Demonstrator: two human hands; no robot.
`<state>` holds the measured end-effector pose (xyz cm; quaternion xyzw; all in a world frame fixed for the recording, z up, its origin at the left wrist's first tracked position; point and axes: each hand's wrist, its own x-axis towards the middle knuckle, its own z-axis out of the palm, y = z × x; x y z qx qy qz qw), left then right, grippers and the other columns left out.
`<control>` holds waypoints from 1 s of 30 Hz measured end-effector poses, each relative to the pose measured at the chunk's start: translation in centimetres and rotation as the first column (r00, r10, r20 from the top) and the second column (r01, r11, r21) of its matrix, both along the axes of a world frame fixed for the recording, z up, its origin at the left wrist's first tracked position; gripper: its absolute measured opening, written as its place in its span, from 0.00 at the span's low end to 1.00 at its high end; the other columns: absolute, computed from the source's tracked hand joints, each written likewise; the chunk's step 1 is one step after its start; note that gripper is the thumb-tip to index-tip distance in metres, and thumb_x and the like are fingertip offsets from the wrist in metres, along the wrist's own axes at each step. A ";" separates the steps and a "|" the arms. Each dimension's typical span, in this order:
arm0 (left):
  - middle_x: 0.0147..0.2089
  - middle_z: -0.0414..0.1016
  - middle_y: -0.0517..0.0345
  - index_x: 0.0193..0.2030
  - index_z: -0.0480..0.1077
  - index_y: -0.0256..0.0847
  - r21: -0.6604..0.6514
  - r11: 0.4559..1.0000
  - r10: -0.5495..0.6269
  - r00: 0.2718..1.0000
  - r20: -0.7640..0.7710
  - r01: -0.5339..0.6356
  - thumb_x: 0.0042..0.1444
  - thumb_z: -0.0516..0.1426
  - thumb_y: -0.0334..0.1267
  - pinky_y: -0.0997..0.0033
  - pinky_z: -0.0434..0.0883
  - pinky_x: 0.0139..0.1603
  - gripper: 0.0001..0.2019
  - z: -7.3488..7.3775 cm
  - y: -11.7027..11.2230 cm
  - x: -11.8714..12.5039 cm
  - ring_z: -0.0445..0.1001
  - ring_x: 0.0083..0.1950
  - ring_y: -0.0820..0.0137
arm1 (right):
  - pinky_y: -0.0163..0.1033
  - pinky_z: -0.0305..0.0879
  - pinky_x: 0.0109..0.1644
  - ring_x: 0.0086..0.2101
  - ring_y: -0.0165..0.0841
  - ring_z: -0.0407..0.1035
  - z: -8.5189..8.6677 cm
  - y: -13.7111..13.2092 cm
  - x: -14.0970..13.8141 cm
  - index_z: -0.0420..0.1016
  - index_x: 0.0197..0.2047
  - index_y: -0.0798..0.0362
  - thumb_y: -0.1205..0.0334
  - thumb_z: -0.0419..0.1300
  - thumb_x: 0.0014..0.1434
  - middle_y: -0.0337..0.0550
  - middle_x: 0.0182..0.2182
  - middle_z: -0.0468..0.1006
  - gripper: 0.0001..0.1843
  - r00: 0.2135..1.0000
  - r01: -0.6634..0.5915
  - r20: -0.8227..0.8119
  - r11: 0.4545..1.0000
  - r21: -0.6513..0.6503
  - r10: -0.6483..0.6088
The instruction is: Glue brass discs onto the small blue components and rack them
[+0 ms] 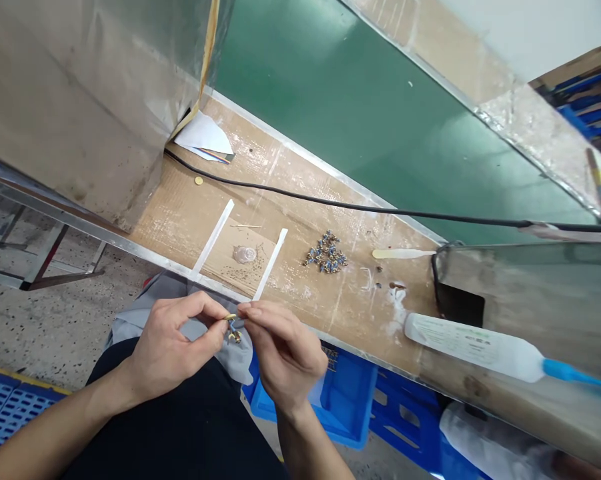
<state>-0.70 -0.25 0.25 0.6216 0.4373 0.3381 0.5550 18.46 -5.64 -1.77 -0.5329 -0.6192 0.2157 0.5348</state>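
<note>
My left hand (pixel 173 343) is closed in a pinch on a small brass-coloured and blue metal part (pixel 235 333), held above my lap just in front of the bench edge. Right beside it, my right hand (pixel 287 353) has its thumb and fingers pressed together. Their tips meet at the part, and what they grip is hidden. On the bench lies a heap of similar small blue and brass parts (pixel 327 253). Between two white strips, a cardboard pad (pixel 220 257) carries a small clear dish (pixel 244 254), scattered tiny dark bits and a thin stick (pixel 249 226).
A black cable (pixel 300 195) crosses the bench before a green panel (pixel 330 100). A white bottle with a blue nozzle (pixel 475 343) lies at the right, near a pale flat tool (pixel 403 254). A blue bin (pixel 347 407) stands below the edge. One brass disc (pixel 199 181) lies farther back.
</note>
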 end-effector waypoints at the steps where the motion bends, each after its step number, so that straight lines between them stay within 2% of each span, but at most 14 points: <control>1: 0.36 0.87 0.65 0.40 0.81 0.43 -0.002 1.000 -0.007 1.000 0.000 0.007 0.67 0.64 0.27 0.77 0.80 0.42 0.07 0.0 0.0 0.1 0.86 0.36 0.74 | 0.45 0.88 0.45 0.42 0.38 0.88 0.0 0.1 -0.1 0.87 0.58 0.43 0.77 0.69 0.69 0.42 0.44 0.91 0.21 0.999 -0.022 -0.024 0.999 -0.028 0.022; 6: 0.35 0.86 0.67 0.40 0.80 0.44 0.031 0.999 -0.013 1.000 -0.020 0.014 0.67 0.63 0.26 0.78 0.78 0.41 0.08 -0.1 -0.1 0.3 0.85 0.35 0.76 | 0.43 0.88 0.46 0.41 0.37 0.88 -0.1 0.1 -0.3 0.88 0.53 0.44 0.77 0.70 0.68 0.41 0.42 0.91 0.18 0.994 -0.040 -0.104 0.998 -0.058 0.034; 14: 0.37 0.86 0.65 0.42 0.77 0.44 0.215 0.975 -0.028 0.994 -0.110 0.051 0.69 0.62 0.26 0.75 0.77 0.41 0.08 0.2 -0.4 0.4 0.84 0.36 0.75 | 0.41 0.89 0.45 0.40 0.37 0.88 1.1 -0.1 0.1 0.89 0.47 0.46 0.72 0.72 0.69 0.41 0.40 0.91 0.10 0.976 -0.050 -0.218 0.968 -0.248 -0.005; 18: 0.37 0.86 0.66 0.42 0.77 0.43 0.216 0.973 -0.048 0.991 -0.128 0.075 0.68 0.62 0.25 0.77 0.76 0.41 0.08 0.4 -0.2 0.7 0.83 0.35 0.76 | 0.41 0.88 0.46 0.41 0.37 0.88 1.2 -0.3 0.4 0.89 0.47 0.46 0.72 0.71 0.70 0.41 0.40 0.91 0.09 0.975 -0.043 -0.223 0.965 -0.258 -0.016; 21: 0.36 0.86 0.67 0.41 0.80 0.44 0.119 0.990 -0.065 0.991 -0.117 0.079 0.67 0.62 0.25 0.78 0.76 0.40 0.09 0.3 0.0 1.1 0.83 0.35 0.77 | 0.39 0.86 0.46 0.40 0.35 0.87 1.0 -0.3 0.7 0.88 0.47 0.46 0.72 0.72 0.70 0.40 0.41 0.91 0.10 0.974 -0.046 -0.228 0.963 -0.266 -0.016; 24: 0.35 0.86 0.63 0.40 0.82 0.43 -0.122 0.990 -0.080 0.997 -0.024 0.076 0.68 0.64 0.29 0.76 0.78 0.41 0.06 -0.2 0.4 1.7 0.84 0.36 0.73 | 0.37 0.85 0.46 0.40 0.34 0.87 0.3 -0.4 1.1 0.88 0.47 0.46 0.72 0.72 0.71 0.39 0.41 0.91 0.10 0.979 -0.023 -0.203 0.964 -0.264 -0.032; 27: 0.34 0.86 0.58 0.39 0.82 0.40 -0.399 0.910 -0.053 0.987 0.154 0.111 0.70 0.66 0.36 0.73 0.81 0.40 0.06 -1.2 0.7 2.5 0.85 0.35 0.70 | 0.40 0.86 0.50 0.45 0.36 0.88 -0.8 -0.7 1.4 0.87 0.53 0.45 0.74 0.71 0.71 0.41 0.46 0.91 0.14 0.987 0.036 -0.152 0.985 -0.167 -0.061; 30: 0.32 0.84 0.57 0.40 0.81 0.39 -0.528 0.831 -0.043 0.966 0.254 0.176 0.71 0.68 0.40 0.72 0.81 0.41 0.09 -2.1 0.7 3.3 0.83 0.34 0.70 | 0.44 0.86 0.54 0.51 0.38 0.87 -2.0 -1.5 1.5 0.84 0.61 0.45 0.76 0.69 0.71 0.46 0.53 0.90 0.21 0.992 0.084 -0.098 0.996 -0.010 -0.085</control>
